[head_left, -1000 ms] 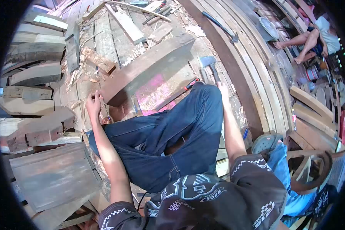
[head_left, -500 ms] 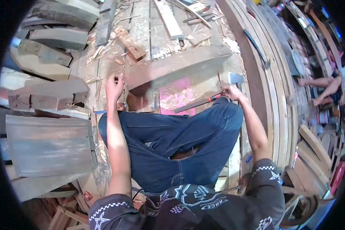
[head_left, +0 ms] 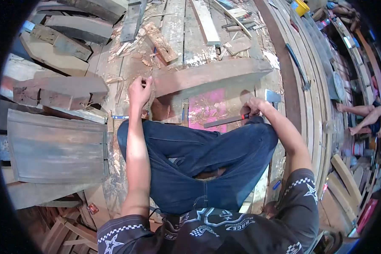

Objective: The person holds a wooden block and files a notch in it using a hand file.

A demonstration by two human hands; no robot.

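A heavy curved wooden beam (head_left: 211,76) lies across the floorboards in front of my crossed legs. My left hand (head_left: 139,91) is just off the beam's left end, its fingers curled together; what they hold, if anything, is hidden. On the right, my right hand (head_left: 257,106) is closed around the handle of a flat file (head_left: 224,121) with a red and black grip. The file's dark blade points left, over a pink patch (head_left: 207,106) strewn with wood chips. A metal blade like an axe head (head_left: 273,96) is beside my right hand.
Stacked timbers (head_left: 59,91) and a wide board (head_left: 59,146) are on my left. A chipped block (head_left: 161,42) and a pale plank (head_left: 205,23) lie beyond the beam. At right, a dark-handled tool (head_left: 298,67) rests on long planks; another person's legs (head_left: 360,116) show farther off.
The view has shifted, so the scene sits farther right and lower. My right hand now covers more of the file's handle, and the file lies flatter. My left hand stays curled by the beam's end.
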